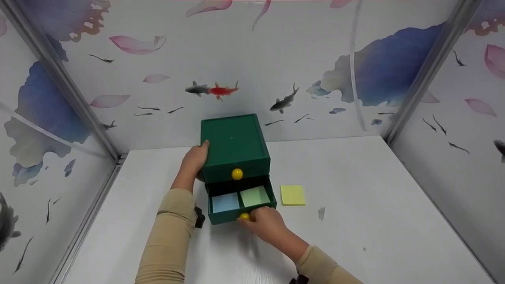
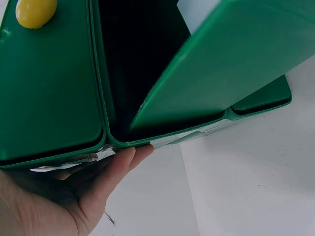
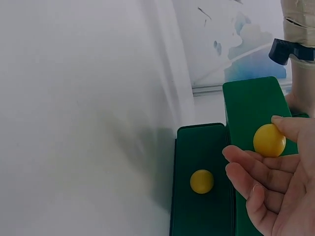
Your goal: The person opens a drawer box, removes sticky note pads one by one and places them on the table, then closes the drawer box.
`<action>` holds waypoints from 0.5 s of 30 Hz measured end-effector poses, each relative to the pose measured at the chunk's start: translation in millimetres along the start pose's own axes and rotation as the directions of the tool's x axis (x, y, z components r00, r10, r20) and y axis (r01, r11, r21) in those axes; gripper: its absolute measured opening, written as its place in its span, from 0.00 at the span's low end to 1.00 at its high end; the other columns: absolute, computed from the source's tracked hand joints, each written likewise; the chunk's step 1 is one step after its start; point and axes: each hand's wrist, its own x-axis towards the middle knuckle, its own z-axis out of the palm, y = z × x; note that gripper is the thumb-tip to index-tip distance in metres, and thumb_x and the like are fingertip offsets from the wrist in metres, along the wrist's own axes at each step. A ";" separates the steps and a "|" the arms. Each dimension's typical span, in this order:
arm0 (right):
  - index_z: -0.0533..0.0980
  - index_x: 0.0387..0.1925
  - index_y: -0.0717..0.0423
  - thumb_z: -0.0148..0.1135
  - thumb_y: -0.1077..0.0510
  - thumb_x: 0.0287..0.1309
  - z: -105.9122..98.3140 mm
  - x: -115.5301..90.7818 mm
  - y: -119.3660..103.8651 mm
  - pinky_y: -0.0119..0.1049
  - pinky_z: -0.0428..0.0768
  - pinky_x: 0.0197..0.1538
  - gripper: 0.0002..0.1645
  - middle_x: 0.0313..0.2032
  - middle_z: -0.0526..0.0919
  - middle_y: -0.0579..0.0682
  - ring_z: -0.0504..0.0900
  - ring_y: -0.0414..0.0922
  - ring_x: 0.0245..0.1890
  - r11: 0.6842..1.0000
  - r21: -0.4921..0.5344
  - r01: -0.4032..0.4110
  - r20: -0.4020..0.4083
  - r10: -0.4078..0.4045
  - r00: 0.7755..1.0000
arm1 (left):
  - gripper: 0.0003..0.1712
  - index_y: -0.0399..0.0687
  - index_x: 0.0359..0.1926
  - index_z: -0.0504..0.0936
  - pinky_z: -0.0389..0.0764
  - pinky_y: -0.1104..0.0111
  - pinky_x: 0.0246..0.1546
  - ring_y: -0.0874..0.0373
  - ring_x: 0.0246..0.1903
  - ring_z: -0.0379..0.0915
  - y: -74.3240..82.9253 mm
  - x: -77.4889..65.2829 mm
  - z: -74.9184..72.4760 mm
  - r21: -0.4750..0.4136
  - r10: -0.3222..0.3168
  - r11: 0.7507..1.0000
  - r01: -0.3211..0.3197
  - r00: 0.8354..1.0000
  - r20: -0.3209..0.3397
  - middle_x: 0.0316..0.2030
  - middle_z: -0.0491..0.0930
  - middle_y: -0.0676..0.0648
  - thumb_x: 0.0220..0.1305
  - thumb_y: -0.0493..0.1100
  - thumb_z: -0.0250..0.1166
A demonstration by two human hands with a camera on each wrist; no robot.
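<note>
A green drawer cabinet (image 1: 234, 140) with yellow knobs stands against the back wall. Its middle drawer (image 1: 225, 217) is pulled out, holding a blue pad of notes (image 1: 225, 202) and a pale green pad (image 1: 255, 196) in two compartments. My right hand (image 1: 270, 225) pinches that drawer's yellow knob (image 3: 269, 140), thumb on one side and fingers on the other. Against the cabinet's left side rests my left hand (image 1: 195, 159), its fingers lying straight along the wall in the left wrist view. The top drawer (image 2: 49, 83) and bottom drawer (image 3: 204, 211) are closed.
A yellow pad of sticky notes (image 1: 292, 195) lies on the white table (image 1: 347, 173), right of the drawer. Panels painted with fish and petals (image 1: 244, 51) enclose the table at the back and sides, joined by metal corner posts (image 1: 422, 67).
</note>
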 end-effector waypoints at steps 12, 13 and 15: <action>0.71 0.14 0.49 0.65 0.41 0.60 -4.7 -7.9 -2.7 0.32 0.64 0.23 0.26 0.10 0.62 0.40 0.65 0.38 0.17 0.982 -0.168 0.090 0.018 -0.088 0.996 | 0.43 0.38 0.74 0.56 0.85 0.55 0.30 0.39 0.47 0.76 -0.2 -4.0 0.0 0.005 0.010 1.000 -0.010 1.000 0.002 0.61 0.68 0.32 0.74 0.66 0.35; 0.71 0.14 0.50 0.65 0.41 0.60 -4.9 -9.1 -2.5 0.32 0.65 0.23 0.26 0.11 0.62 0.40 0.65 0.38 0.17 0.981 -0.170 0.090 0.021 -0.088 0.996 | 0.43 0.38 0.74 0.55 0.85 0.55 0.30 0.39 0.47 0.76 -0.3 -3.5 0.2 0.002 0.010 1.000 -0.010 1.000 0.004 0.62 0.67 0.32 0.74 0.66 0.35; 0.72 0.15 0.50 0.66 0.42 0.60 -5.2 -11.4 -2.4 0.32 0.65 0.24 0.25 0.11 0.62 0.40 0.65 0.38 0.17 0.980 -0.174 0.094 0.025 -0.091 0.996 | 0.43 0.38 0.74 0.55 0.85 0.54 0.31 0.39 0.48 0.75 -0.3 -3.1 0.6 -0.002 0.008 1.000 -0.008 1.000 0.008 0.62 0.67 0.32 0.74 0.66 0.35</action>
